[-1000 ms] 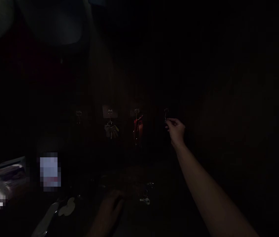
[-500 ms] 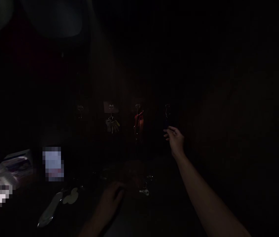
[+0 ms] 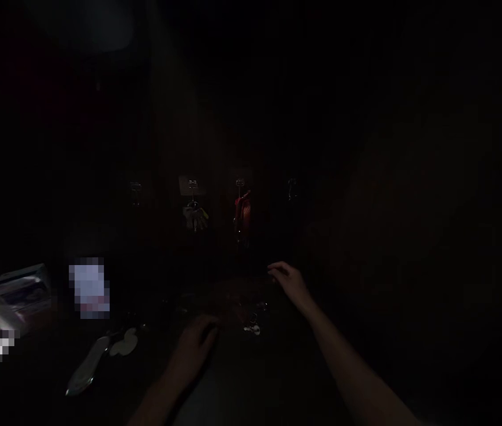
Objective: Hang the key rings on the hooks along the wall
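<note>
The scene is very dark. My left hand [image 3: 193, 346] lies low over the dark surface, thumb apart from the fingers, with nothing visible in it; its fingertips fade into shadow. Above and to the right, my right hand [image 3: 290, 283] is in the air, its fingers loosely stretched to the left, and I see nothing held. Between the hands lies a small bunch of keys [image 3: 253, 328] on the surface. Beyond my right hand is a metal hook [image 3: 292, 188]; whatever hangs below it is lost in the dark.
More hooks line the back: one holds a bunch of keys [image 3: 195, 218] with a yellow piece, another a red strap-like item [image 3: 242, 214]. At left are a clear-wrapped box [image 3: 24, 290], a blurred-out bright rectangle [image 3: 90, 288], a shiny elongated object [image 3: 87, 368] and a pale rounded piece [image 3: 125, 343].
My right hand has come down and left, away from the rightmost hook, towards the loose keys. My left hand stays nearly in place. The view has shifted slightly.
</note>
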A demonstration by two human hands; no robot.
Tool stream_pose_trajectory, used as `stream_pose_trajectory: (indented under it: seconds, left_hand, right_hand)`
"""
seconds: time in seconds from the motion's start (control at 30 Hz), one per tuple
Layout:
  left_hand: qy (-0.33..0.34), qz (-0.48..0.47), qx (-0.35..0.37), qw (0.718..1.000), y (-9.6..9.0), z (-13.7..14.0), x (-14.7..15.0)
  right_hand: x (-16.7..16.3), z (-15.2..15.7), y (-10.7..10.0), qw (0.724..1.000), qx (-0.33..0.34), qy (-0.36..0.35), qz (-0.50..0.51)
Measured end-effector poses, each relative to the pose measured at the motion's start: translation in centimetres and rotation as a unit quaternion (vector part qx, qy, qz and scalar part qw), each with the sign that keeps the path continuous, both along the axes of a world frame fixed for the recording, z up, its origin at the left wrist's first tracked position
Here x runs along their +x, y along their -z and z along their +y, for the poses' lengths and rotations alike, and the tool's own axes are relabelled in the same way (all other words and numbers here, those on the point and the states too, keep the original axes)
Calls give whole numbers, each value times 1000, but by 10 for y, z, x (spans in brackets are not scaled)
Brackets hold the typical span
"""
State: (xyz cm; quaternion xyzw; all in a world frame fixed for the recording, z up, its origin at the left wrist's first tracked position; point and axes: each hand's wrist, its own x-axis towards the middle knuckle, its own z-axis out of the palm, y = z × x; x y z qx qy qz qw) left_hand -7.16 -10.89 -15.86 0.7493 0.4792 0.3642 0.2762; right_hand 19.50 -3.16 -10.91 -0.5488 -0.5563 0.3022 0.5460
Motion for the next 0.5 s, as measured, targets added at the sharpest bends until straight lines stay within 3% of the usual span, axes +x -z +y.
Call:
stream_pose_trajectory:
  seconds: [0.3,0.5]
  left_hand:
    - [6,-3,6,1000,2,0,-1]
    - [1,-3,7,1000,-1,-2,0]
  right_hand:
    - [5,-11,37,986,25,-75,-150]
    - [5,-10,48,940,52,-124,-313]
